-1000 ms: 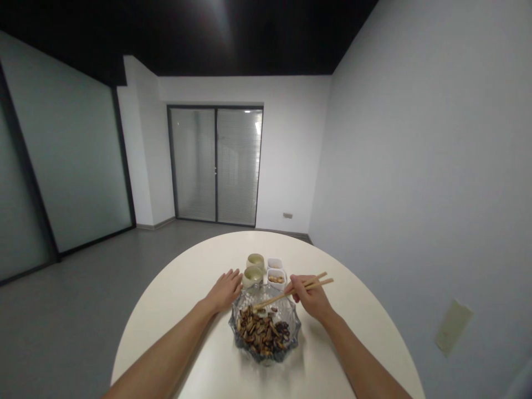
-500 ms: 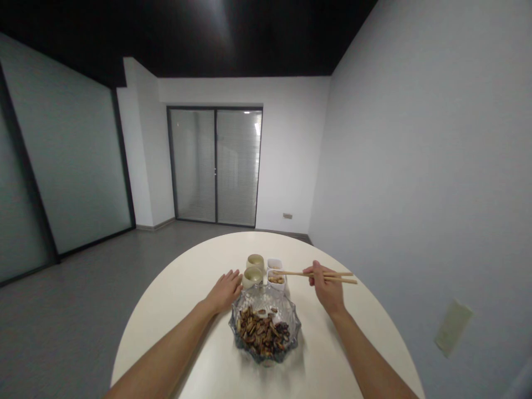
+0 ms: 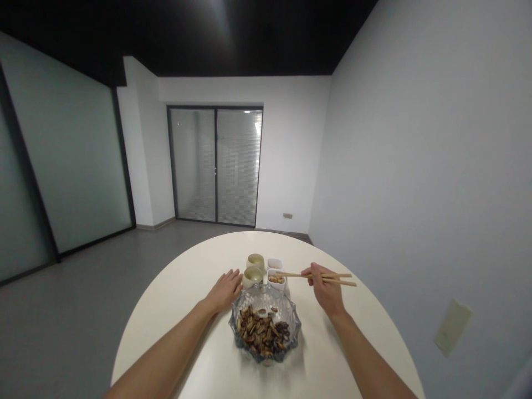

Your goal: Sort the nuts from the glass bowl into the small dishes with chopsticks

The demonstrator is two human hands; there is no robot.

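Observation:
My right hand [image 3: 326, 288] is closed around a pair of wooden chopsticks [image 3: 338, 279], whose tips reach left over a small white dish [image 3: 277, 286] with pale tan pieces like peanuts inside. A second white dish [image 3: 274, 263] stands just behind it. My left hand [image 3: 225, 289] lies flat on the table, fingers spread, beside the nearer of two pale green cups [image 3: 252, 275]; the other cup [image 3: 255, 260] is behind. In front of both hands sits a scalloped glass bowl [image 3: 266, 296] holding many brown, seed-like pieces and a darker cluster at its right.
Everything stands on a round cream-white table [image 3: 166, 321]. A white wall [image 3: 415, 166] runs close along the right, and frosted glass panels [image 3: 83, 166] line the left. Beyond the table is a glass double door [image 3: 215, 166] with blinds.
My right hand and the chopsticks have dipped slightly, with the tips shifting a little lower over the nearer white dish. My left hand stays where it was.

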